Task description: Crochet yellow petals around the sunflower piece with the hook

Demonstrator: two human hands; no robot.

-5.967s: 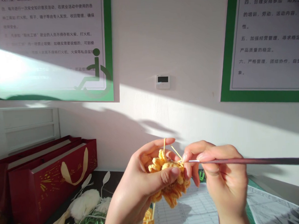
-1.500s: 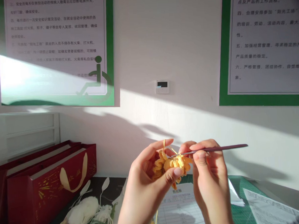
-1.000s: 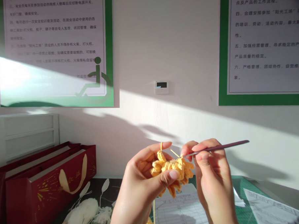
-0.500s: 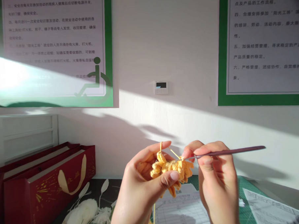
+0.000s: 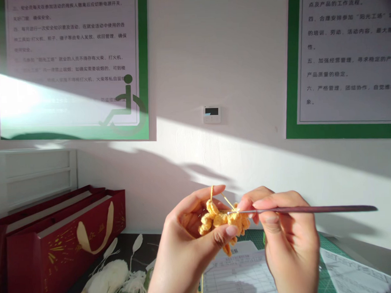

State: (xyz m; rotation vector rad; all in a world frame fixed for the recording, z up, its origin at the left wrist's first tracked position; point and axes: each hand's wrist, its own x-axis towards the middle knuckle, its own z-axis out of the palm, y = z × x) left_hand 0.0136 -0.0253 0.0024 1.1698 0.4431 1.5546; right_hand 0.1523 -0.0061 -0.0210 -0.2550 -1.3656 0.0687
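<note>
My left hand [image 5: 189, 241] pinches a ruffled yellow crochet piece [image 5: 220, 221] between thumb and fingers, with a strand of yellow yarn [image 5: 228, 200] running over its raised index finger. My right hand [image 5: 288, 233] grips a crochet hook [image 5: 315, 209] with a dark reddish handle, held nearly level and pointing left. The hook's metal tip lies at the upper edge of the yellow piece. Right fingertips touch the piece near the yarn. Whether a loop sits on the hook is too small to tell.
Printed sheets [image 5: 239, 270] lie on a green cutting mat [image 5: 327, 270] below my hands. Left of them are white yarn pieces [image 5: 107, 282] and red gift bags [image 5: 66, 243] with a cream handle. Behind stands a wall with green-framed posters [image 5: 143, 58] and a small control panel [image 5: 211, 114].
The crochet hook has swung from tilting up at its handle end to nearly level, and more of its handle shows. My right hand has shifted slightly right and down.
</note>
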